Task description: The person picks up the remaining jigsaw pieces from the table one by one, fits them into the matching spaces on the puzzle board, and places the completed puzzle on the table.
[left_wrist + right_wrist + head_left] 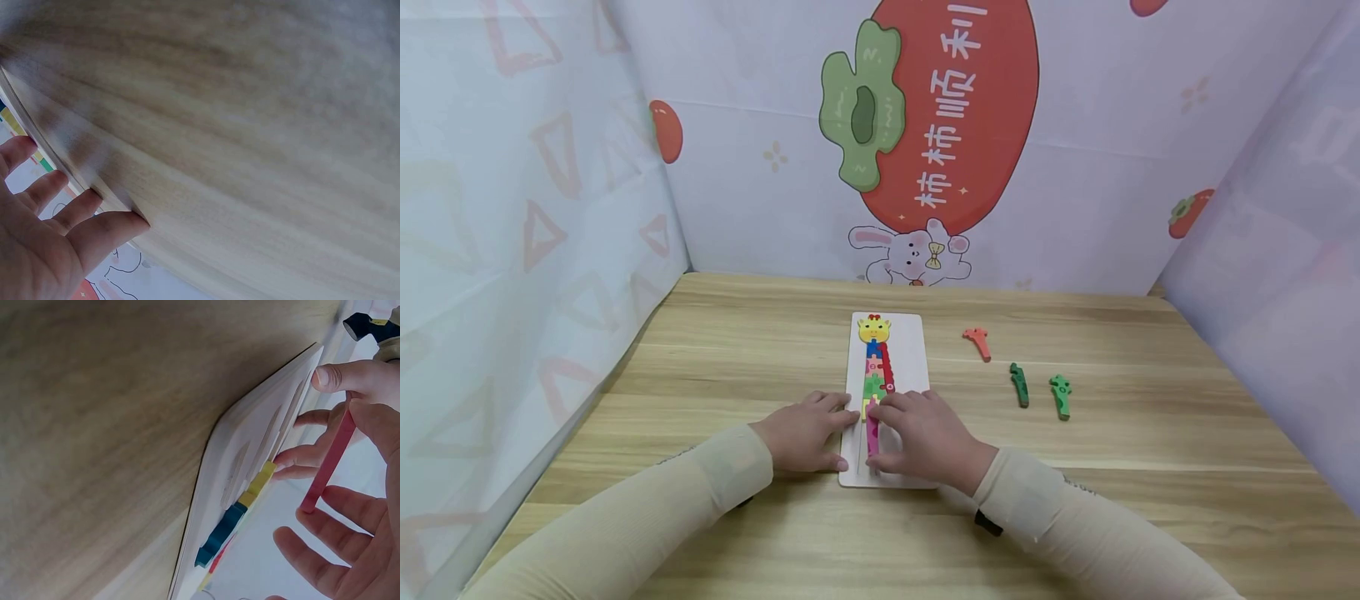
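My right hand (928, 435) pinches a long pink puzzle piece (331, 459) between thumb and fingertips, tilted above the lower part of a white puzzle board (908, 346). My left hand (805, 432) touches the board's left edge, its fingers extended and spread. Set in the board are a yellow giraffe head (874, 331), then blue, light pink, green and yellow neck pieces in a column, with a red piece (887, 367) alongside. In the right wrist view, bare recesses show near the board's lower end, beside a yellow piece (257, 484) and a teal one (222, 534).
Right of the board, an orange-red piece (978, 342), a dark green piece (1018, 385) and a lighter green piece (1061, 397) lie loose on the wooden table (1150, 467). Printed fabric walls (760, 208) enclose the back and both sides.
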A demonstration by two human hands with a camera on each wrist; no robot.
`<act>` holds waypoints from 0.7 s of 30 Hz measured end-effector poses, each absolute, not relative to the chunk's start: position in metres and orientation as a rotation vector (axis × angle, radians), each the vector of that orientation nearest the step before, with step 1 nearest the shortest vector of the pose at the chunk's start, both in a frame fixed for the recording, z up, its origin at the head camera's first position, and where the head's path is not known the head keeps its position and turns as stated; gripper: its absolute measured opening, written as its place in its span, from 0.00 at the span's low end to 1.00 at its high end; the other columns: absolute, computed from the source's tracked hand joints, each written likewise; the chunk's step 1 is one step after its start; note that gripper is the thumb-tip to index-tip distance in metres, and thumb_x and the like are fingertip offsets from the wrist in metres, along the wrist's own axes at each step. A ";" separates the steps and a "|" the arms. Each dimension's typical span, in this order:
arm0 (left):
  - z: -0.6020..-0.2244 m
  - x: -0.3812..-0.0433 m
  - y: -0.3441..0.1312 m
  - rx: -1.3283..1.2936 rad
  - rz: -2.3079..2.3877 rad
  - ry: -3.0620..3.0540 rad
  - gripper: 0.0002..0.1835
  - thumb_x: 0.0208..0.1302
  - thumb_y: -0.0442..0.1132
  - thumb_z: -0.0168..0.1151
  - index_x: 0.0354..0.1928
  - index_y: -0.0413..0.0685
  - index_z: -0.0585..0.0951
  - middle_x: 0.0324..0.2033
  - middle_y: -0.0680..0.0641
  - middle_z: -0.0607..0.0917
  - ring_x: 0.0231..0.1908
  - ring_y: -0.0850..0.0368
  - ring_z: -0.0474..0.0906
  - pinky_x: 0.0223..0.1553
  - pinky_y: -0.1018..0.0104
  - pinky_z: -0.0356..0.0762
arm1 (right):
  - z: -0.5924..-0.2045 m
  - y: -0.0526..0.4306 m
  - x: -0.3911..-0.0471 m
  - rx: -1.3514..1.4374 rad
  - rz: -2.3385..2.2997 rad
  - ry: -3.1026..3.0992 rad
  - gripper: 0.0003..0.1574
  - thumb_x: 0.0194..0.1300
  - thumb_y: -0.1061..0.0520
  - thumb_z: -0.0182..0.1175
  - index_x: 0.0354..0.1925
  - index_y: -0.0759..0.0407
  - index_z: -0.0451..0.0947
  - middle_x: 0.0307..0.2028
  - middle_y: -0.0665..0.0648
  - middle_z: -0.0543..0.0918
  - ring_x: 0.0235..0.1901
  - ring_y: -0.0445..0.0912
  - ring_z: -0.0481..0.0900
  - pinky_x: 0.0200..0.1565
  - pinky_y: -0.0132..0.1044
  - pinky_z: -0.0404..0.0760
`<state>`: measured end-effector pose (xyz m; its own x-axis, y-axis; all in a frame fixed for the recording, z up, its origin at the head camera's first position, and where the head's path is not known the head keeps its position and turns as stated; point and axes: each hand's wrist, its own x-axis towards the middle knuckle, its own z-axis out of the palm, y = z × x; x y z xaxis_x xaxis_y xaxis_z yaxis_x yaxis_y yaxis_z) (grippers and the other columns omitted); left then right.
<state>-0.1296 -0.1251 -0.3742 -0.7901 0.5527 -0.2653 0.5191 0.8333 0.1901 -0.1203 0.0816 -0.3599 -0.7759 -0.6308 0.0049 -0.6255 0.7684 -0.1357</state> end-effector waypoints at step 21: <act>-0.375 -0.129 -0.125 0.823 0.152 2.714 0.39 0.48 0.65 0.58 0.63 0.61 0.66 0.63 0.49 0.62 0.61 0.48 0.57 0.50 0.54 0.71 | -0.364 0.078 -0.117 -1.037 -0.181 2.905 0.40 0.44 0.28 0.61 0.53 0.43 0.73 0.51 0.47 0.76 0.50 0.46 0.72 0.51 0.48 0.69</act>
<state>-0.1290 -0.1248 -0.3747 -0.7910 0.5571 -0.2532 0.5253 0.8304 0.1858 -0.1173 0.0782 -0.3637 -0.7736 -0.6336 -0.0095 -0.6275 0.7681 -0.1275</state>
